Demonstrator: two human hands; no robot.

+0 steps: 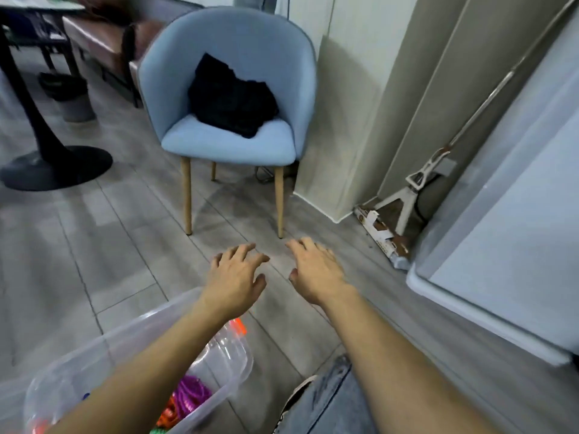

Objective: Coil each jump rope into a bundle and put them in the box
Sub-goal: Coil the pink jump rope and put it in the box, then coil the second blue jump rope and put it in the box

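Note:
A clear plastic box (131, 336) stands on the floor at the lower left, partly behind my left forearm. Inside it lie coiled jump ropes: a purple one (191, 391), an orange one (167, 413), and an orange handle (238, 326) near the rim. My left hand (236, 277) and my right hand (316, 270) are stretched out side by side above the floor, past the box. Both have relaxed, spread fingers and hold nothing.
A blue chair (232, 98) with a black cloth (230, 98) on its seat stands ahead. A black table base (53, 164) is at the left, a mop (404, 208) leans by the wall at the right, and a white appliance (507, 233) is at the far right.

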